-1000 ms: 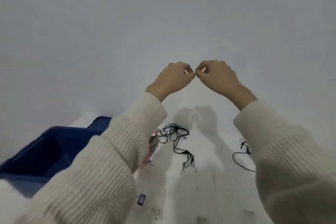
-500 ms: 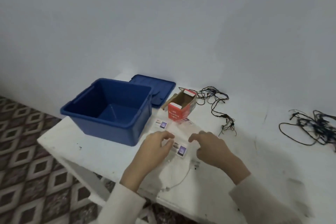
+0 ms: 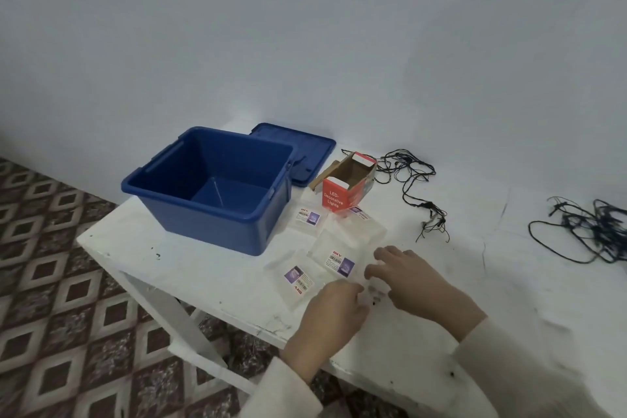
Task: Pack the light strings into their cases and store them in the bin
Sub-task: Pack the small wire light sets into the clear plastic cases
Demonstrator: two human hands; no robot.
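An open blue bin stands on the white table at the left, and nothing shows inside it. Several clear label-marked pouches lie in front of an open red light box. One black light string lies behind the box, another black light string at the far right. My left hand hovers low at the table's near edge with curled fingers, next to a small grey piece. My right hand rests beside a pouch, its fingers loosely bent on the table.
The bin's blue lid lies flat behind the bin against the wall. The table's near edge runs just under my left wrist, with patterned floor tiles below. A bare wall rises behind the table.
My hands dropped from pinching something high up down to the table. In the last half second both slid to the right of the pouches, and my view widened over bin, box and strings.
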